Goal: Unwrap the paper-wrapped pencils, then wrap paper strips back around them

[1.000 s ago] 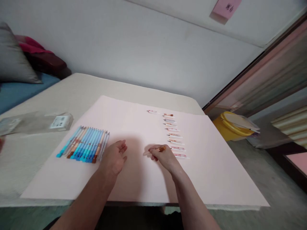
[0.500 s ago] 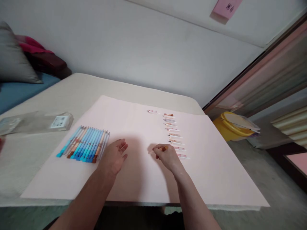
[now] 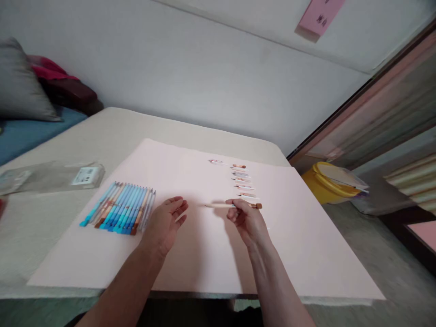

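Observation:
My right hand [image 3: 245,220] pinches a slim white pen [image 3: 221,205] with a brown cap end, held level just above the pink paper sheet [image 3: 204,245]. Its tip points left. My left hand [image 3: 166,223] rests on the sheet, palm turned up, fingers loosely spread and holding nothing. A tight row of blue and brown pens [image 3: 122,208] lies left of that hand. Beyond my right hand runs a column of small pen caps [image 3: 242,180], partly hidden by my fingers at its near end.
A clear plastic package [image 3: 51,177] with a white label lies on the beige table [image 3: 112,127] at the left. A yellow bucket [image 3: 325,182] stands on the floor to the right. Cushions [image 3: 23,86] sit on a blue seat at far left.
My right hand has lifted and turned the pen so it now lies level, tip to the left, and drifted slightly right. The left hand stays in place, palm up.

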`<act>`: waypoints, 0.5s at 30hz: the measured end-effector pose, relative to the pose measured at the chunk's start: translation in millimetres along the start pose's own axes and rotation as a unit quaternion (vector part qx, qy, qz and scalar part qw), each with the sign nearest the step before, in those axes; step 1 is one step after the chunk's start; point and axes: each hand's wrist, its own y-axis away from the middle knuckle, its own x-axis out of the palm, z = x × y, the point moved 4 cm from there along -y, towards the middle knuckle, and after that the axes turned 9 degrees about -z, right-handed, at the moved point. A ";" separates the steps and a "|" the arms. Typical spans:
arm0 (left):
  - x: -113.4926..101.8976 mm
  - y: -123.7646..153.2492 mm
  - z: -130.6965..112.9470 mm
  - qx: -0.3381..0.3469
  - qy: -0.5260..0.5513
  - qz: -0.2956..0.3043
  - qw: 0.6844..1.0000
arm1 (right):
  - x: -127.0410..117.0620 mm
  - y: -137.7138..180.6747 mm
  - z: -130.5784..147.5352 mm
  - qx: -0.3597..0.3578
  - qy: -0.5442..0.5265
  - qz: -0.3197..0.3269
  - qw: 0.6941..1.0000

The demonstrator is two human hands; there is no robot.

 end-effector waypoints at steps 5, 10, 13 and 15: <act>16.7 17.8 -2.8 0.152 -0.141 0.098 0.973 | 6.1 3.7 -9.3 0.145 -0.191 0.011 0.971; 22.3 25.5 -1.8 0.217 -0.236 0.127 0.939 | 11.3 7.6 -11.0 0.179 -0.228 0.011 0.957; 24.8 27.9 -3.7 0.227 -0.261 0.144 0.927 | 12.7 7.5 -12.6 0.192 -0.238 0.013 0.952; 26.7 29.8 -4.8 0.232 -0.267 0.156 0.922 | 12.9 6.7 -14.8 0.201 -0.247 0.013 0.948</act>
